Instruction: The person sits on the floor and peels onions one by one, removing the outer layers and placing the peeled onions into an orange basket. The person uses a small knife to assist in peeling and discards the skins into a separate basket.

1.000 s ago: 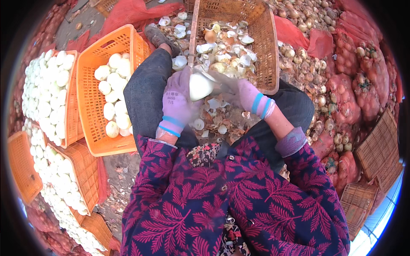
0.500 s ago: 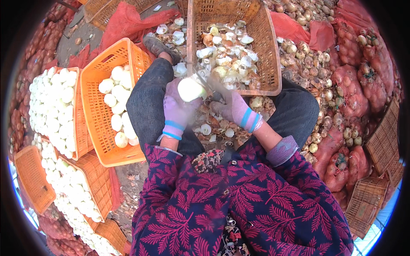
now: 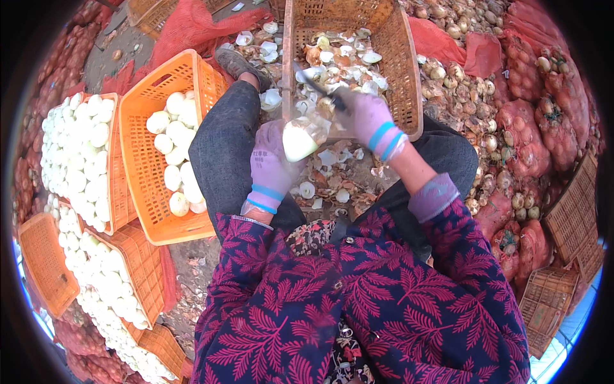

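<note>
My left hand (image 3: pixel 270 157), in a pale purple glove with a blue cuff stripe, is closed round a white onion (image 3: pixel 298 141). A loose flap of skin shows on the onion's right side, blurred by motion. In my right hand (image 3: pixel 366 116), gloved alike, is a knife (image 3: pixel 312 81) with a dark handle, its blade pointing up and left over the brown plastic crate (image 3: pixel 409 89). Onion skins and trimmings (image 3: pixel 348 77) lie in that crate, just beyond my hands.
An orange crate (image 3: pixel 137 185) with peeled onions (image 3: pixel 178 131) stands by my left leg. Further left are more crates heaped with peeled onions (image 3: pixel 83 160). Unpeeled onions (image 3: pixel 464 96) and red mesh sacks (image 3: pixel 524 131) lie to the right. Skins litter the ground between my legs.
My right hand with the knife has moved up and right, away from the onion, over the crate. The left hand still holds the onion, now tilted and slightly lower.
</note>
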The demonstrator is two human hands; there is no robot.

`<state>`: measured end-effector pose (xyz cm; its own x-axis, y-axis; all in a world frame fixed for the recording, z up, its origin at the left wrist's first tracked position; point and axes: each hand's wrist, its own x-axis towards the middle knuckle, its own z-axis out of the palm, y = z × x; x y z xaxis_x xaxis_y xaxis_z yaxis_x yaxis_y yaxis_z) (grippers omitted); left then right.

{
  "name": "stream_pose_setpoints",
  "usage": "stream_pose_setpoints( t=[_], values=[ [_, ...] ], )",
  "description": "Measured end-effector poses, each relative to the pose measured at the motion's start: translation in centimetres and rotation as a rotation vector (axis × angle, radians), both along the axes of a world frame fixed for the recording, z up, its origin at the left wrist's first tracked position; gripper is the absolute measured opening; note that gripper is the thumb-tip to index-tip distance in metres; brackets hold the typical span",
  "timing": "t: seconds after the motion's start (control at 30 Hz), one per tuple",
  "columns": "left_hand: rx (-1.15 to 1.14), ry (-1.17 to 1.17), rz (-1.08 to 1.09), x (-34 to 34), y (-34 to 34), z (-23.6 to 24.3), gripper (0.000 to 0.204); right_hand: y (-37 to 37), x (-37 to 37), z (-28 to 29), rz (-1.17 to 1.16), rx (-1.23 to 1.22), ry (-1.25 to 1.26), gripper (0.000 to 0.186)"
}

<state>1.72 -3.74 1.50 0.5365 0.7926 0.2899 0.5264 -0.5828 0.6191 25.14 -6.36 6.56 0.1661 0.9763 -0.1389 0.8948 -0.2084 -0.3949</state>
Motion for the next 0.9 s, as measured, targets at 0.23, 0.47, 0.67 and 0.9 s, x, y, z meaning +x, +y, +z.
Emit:
stream_pose_setpoints(
  t=[0.23,0.47,0.67,0.9],
  values=[
    [0.034,-0.045,-0.014,-0.1,-0.1,-0.1,0.067,-1.7,1.0,1.5,-0.122,-0.101,0.456,0.045],
    [0.091,0.012,-0.053,0.0,-0.3,-0.7,0.073,-2.3,-2.2,2.2,0.171,-0.083,0.184,0.042],
    [0.004,-0.028,-0.042,0.0,0.0,-0.8,0.072,-1.0,3.6,-3.0,-0.081,-0.239,0.006,0.035],
    [0.068,0.034,-0.021,-0.6,-0.5,-1.0,0.08,-3.0,1.7,2.6,-0.141,-0.263,0.265,0.075]
  ],
)
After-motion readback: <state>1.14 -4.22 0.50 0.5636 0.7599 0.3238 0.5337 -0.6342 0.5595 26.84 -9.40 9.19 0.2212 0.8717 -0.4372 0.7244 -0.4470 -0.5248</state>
